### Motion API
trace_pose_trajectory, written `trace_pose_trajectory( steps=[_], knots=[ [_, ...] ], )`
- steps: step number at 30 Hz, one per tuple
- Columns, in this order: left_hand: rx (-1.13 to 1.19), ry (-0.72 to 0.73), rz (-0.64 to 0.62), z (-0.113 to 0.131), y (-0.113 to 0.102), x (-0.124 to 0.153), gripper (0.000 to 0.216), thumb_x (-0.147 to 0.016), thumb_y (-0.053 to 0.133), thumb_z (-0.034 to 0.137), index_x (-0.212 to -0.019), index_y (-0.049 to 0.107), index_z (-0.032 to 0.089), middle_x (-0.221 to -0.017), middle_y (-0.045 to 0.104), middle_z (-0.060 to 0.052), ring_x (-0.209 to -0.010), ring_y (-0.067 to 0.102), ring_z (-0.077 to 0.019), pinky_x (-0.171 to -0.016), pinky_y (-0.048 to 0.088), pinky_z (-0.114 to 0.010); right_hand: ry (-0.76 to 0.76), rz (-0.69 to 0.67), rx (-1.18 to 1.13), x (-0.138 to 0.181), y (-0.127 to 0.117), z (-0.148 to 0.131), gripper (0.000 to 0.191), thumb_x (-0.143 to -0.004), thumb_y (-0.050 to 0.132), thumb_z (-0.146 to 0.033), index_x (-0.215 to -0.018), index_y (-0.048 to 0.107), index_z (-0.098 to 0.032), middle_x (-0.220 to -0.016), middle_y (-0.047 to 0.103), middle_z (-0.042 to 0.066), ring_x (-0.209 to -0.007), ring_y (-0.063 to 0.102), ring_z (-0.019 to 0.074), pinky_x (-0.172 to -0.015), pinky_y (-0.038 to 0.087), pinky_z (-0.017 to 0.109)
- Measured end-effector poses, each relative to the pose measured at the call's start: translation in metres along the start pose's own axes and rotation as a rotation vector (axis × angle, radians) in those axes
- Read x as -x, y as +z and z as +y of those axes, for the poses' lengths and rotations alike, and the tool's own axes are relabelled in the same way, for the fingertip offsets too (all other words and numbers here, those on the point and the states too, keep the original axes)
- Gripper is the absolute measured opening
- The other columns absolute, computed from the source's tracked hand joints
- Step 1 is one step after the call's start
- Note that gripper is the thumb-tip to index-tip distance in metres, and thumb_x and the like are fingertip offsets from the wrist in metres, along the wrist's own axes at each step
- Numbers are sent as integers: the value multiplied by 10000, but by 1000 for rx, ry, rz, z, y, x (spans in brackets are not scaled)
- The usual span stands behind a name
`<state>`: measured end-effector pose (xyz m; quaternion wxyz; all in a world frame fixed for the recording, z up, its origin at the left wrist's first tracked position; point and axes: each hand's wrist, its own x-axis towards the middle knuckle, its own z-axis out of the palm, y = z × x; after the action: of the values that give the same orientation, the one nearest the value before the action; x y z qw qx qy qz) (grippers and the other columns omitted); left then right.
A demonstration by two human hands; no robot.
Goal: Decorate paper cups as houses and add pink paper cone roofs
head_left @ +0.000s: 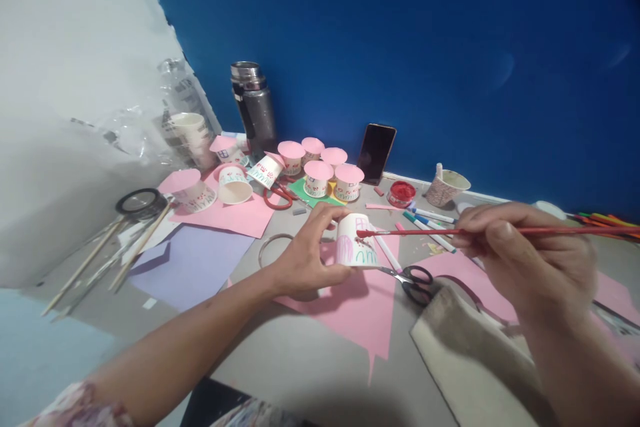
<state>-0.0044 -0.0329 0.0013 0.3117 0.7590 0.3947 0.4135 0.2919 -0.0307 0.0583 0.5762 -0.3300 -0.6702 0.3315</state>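
Observation:
My left hand point(313, 250) grips a small white paper cup point(350, 250) between thumb and fingers, holding it above the table. Purple window and door shapes, green strokes and red dabs are drawn on its side. In my right hand point(520, 260) is a thin red paintbrush point(430, 232), held level, its red-loaded tip at the cup's side. Whether the bristles touch the cup I cannot tell exactly. Behind the cup stand several similar decorated cups with pink paper tops point(319, 180). An opened pot of red paint point(401, 193) sits behind the brush.
Black-handled scissors point(417, 283) lie beside a beige cloth point(465, 353) at the front right. Pink paper point(350, 327) lies under my left hand. A steel flask point(254, 110) and a phone point(377, 152) stand by the blue wall. Felt pens point(430, 233), a patterned cup point(447, 187) and wooden sticks point(85, 267) surround them.

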Motion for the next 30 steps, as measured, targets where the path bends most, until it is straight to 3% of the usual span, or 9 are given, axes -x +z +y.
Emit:
trace_pose_trajectory(
  steps=[22,30],
  knots=[
    [13,-46,6,2,0,2,717,-684,775,206,-1349,518,286,-1323,548,-95,-1249,557,-324,-1075,515,-536,46,68,-12,-3,1,-4,159,-933,779,-362,-877,822,-220,-802,748,60,-666,669,170,-524,516,274],
    [18,-40,6,0,0,3,724,-696,768,200,-1368,511,289,-1348,539,-90,-1262,552,-312,-1085,506,-521,17,19,-11,-5,4,-3,162,-945,772,-358,-868,821,-224,-767,754,56,-665,663,171,-509,503,273]
  ],
)
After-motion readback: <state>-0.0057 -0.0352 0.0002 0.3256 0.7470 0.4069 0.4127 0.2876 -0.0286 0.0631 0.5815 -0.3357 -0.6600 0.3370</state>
